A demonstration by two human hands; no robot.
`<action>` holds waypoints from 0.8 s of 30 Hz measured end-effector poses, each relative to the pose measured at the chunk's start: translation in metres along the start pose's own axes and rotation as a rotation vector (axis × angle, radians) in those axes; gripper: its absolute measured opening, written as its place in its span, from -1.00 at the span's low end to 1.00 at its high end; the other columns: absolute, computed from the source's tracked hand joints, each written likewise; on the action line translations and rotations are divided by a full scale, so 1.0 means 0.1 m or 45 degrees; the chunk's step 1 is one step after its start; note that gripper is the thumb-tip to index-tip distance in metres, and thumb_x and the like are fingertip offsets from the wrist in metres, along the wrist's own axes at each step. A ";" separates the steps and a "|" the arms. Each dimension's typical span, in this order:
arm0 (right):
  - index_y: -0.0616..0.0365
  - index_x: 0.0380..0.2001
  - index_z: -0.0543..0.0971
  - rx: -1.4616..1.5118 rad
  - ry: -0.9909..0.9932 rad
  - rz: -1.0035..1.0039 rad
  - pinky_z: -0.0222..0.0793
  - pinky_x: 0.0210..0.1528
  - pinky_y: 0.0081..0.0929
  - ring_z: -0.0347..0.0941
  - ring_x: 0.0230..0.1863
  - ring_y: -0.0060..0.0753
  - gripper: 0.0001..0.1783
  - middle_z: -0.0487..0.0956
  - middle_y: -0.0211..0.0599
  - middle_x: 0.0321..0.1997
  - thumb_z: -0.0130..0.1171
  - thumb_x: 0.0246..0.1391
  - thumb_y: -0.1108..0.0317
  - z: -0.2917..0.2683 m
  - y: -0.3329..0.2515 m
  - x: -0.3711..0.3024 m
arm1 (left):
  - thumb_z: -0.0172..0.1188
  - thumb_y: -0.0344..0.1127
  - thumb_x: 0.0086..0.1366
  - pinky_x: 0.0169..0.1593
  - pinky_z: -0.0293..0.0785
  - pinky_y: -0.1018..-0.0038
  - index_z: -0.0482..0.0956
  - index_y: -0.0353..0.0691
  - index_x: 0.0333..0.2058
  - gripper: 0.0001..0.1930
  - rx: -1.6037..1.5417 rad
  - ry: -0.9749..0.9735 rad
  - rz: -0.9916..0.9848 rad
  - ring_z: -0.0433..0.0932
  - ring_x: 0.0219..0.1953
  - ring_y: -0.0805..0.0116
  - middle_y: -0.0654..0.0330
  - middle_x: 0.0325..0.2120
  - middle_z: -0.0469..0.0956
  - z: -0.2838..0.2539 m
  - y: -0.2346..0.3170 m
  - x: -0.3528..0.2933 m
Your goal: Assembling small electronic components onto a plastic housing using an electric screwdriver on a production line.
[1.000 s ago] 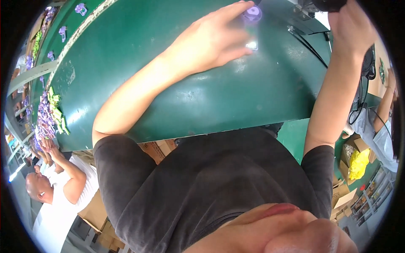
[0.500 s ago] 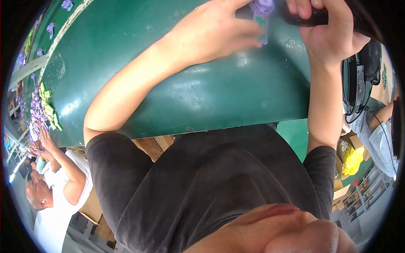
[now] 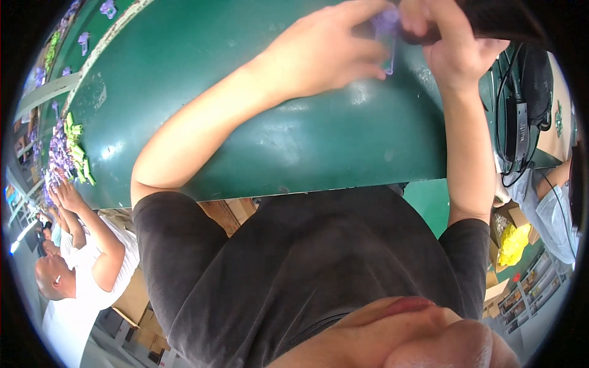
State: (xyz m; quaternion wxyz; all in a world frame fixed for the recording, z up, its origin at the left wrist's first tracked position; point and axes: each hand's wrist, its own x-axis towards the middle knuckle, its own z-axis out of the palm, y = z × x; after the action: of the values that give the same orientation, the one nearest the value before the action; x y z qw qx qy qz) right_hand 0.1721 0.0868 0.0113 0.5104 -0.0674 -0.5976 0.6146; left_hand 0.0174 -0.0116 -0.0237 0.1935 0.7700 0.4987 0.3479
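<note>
My left hand [image 3: 328, 52] reaches over the green tabletop [image 3: 319, 141], its fingers bent round a translucent purple plastic part [image 3: 386, 23]. A narrow end of that part shows below the fingertips; the rest is blurred or covered. Close beside it on the right, my right hand [image 3: 454, 52] is wrapped round a dark, thick-bodied tool [image 3: 500, 18] at the top edge of the view. The tool's tip is not visible, and whether it touches the purple part I cannot tell.
Purple parts [image 3: 59, 150] and lime-green pieces [image 3: 76, 150] lie heaped at the table's left, near a co-worker's hands [image 3: 67, 196]. A pale rail [image 3: 104, 46] runs along there. A black box with cables [image 3: 521, 129] sits right, near another person's arm and a yellow bag [image 3: 514, 244].
Both hands have shifted slightly; the right hand and dark tool have come left, closer to the purple part. My left fingers now cover more of it. The view has shifted a little.
</note>
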 end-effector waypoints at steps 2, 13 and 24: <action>0.17 0.06 0.28 -0.105 0.098 0.069 0.31 -0.55 -0.58 0.32 -0.66 -0.57 -0.57 0.44 -0.34 -0.51 0.17 0.18 0.58 0.10 -0.08 -0.02 | 0.48 -0.15 0.13 0.16 0.52 0.16 0.74 -0.13 -0.26 -0.74 0.221 0.073 0.193 0.52 0.15 -0.10 -0.09 0.19 0.45 0.03 -0.06 -0.02; 0.22 0.16 0.25 0.046 0.161 0.077 0.35 -0.54 -0.57 0.38 -0.63 -0.54 -0.48 0.49 -0.30 -0.46 0.14 0.19 0.69 -0.10 -0.05 -0.11 | 0.33 -0.25 0.25 0.22 0.44 0.13 0.56 -0.21 0.03 -0.61 0.591 0.052 -0.353 0.46 0.13 -0.24 -0.23 0.15 0.38 -0.79 -0.09 0.51; 0.17 -0.01 0.45 -0.272 0.037 -0.114 0.42 -0.23 -0.65 0.42 -0.31 -0.77 -0.55 0.53 -0.60 -0.36 0.36 0.03 0.52 -0.17 0.03 -0.10 | 0.23 0.23 0.26 0.31 0.38 0.03 0.50 0.03 0.27 -0.32 1.281 -0.264 -0.714 0.49 0.23 -0.10 -0.07 0.22 0.50 -1.16 -1.75 1.32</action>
State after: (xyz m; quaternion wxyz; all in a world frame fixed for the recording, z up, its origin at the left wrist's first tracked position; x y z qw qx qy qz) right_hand 0.1870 0.0918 -0.0014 0.5358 -0.1036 -0.6547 0.5231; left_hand -0.1439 0.1766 -0.0124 -0.0635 0.6359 0.7656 -0.0735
